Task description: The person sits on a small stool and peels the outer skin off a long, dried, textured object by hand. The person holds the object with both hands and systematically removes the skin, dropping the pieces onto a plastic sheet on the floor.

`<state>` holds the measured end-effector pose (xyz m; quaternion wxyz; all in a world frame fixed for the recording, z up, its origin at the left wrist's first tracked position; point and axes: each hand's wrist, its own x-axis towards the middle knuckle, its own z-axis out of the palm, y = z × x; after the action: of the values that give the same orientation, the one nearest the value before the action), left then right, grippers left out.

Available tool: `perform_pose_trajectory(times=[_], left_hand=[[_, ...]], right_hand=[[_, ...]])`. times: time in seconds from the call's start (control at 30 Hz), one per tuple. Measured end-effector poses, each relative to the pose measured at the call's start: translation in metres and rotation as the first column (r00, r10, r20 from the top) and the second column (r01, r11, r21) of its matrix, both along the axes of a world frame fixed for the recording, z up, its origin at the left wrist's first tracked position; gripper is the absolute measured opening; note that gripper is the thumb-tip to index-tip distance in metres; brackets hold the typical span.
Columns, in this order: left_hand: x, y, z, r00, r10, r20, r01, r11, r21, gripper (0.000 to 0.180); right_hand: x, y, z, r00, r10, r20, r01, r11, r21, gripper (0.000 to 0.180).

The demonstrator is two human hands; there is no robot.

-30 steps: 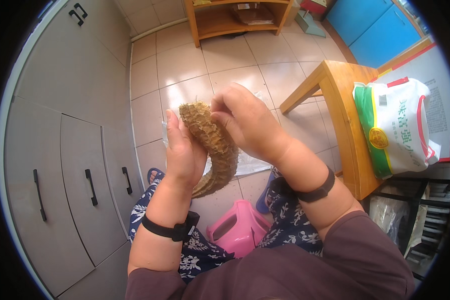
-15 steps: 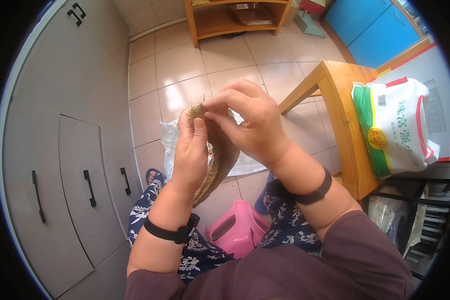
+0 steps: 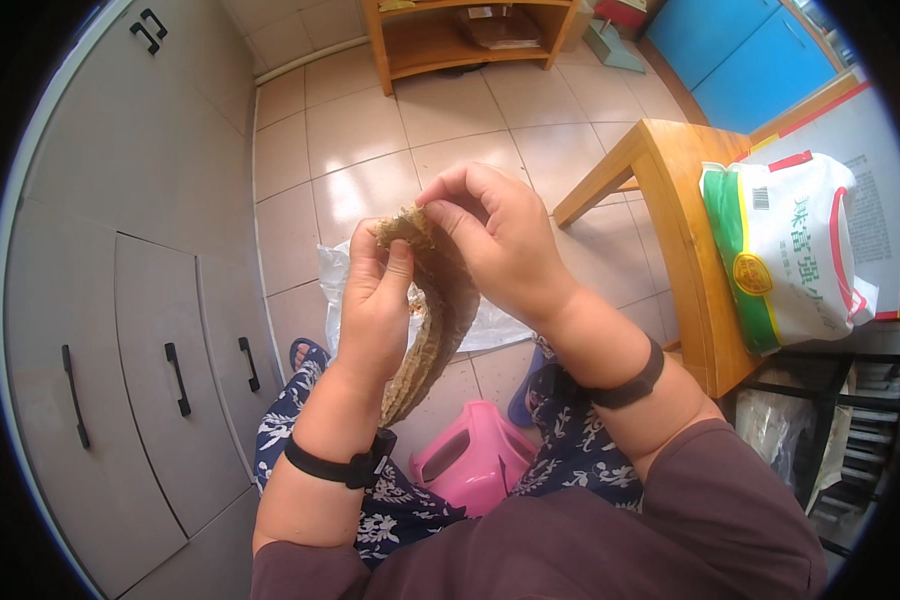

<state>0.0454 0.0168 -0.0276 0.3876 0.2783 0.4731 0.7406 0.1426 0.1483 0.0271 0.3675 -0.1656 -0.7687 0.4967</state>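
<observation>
A long, curved, brown dried loofah gourd (image 3: 432,340) hangs between my arms, its surface ridged and wrinkled. My left hand (image 3: 378,305) is closed around its upper end, with the thumb pressed on the near side. My right hand (image 3: 505,245) pinches the frayed, yellowish rim at that same end between thumb and fingers. The gourd's lower tip hangs down beside my left forearm. Beneath it, a white plastic sheet (image 3: 500,328) lies spread on the tiles, with some small bits on it.
A pink plastic stool (image 3: 475,460) stands between my legs. Grey cabinets (image 3: 150,330) line the left side. To the right, a wooden stool or bench (image 3: 685,270) stands beside a green-and-white bag (image 3: 800,250). A wooden shelf unit (image 3: 470,60) is at the far side.
My right hand has shifted slightly, its fingers curling in more at the rim. The gourd has turned a little, showing more of its brown side and lower end.
</observation>
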Motion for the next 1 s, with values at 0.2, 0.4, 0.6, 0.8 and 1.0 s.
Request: perform_pose_trajectory(times=[0.2,0.4,0.6,0.8,1.0], left_hand=[[-0.002,0.001,0.001,0.999,0.002,0.045,-0.002,1.0,-0.006,0.016],[-0.002,0.002,0.0,0.996,0.08,-0.028,-0.081,0.996,-0.047,0.011],[-0.005,-0.002,-0.004,0.978,0.176,0.112,-0.16,0.977,-0.144,0.014],[-0.01,-0.006,0.001,0.938,0.091,0.334,-0.091,0.996,-0.015,0.023],[-0.013,-0.006,0.007,0.937,0.087,0.338,-0.092,0.996,-0.001,0.026]], right_hand=[[0.003,-0.004,-0.002,0.996,0.079,0.038,-0.058,0.923,-0.381,0.007],[0.001,-0.003,-0.002,0.996,0.031,0.084,-0.024,0.996,-0.087,0.005],[0.002,0.026,0.013,0.987,-0.13,-0.099,0.164,0.799,0.579,0.007],[0.012,0.028,0.002,0.983,-0.159,0.092,0.145,0.978,0.15,0.006],[0.015,0.032,-0.002,0.944,-0.245,0.221,0.155,0.92,0.36,0.007]])
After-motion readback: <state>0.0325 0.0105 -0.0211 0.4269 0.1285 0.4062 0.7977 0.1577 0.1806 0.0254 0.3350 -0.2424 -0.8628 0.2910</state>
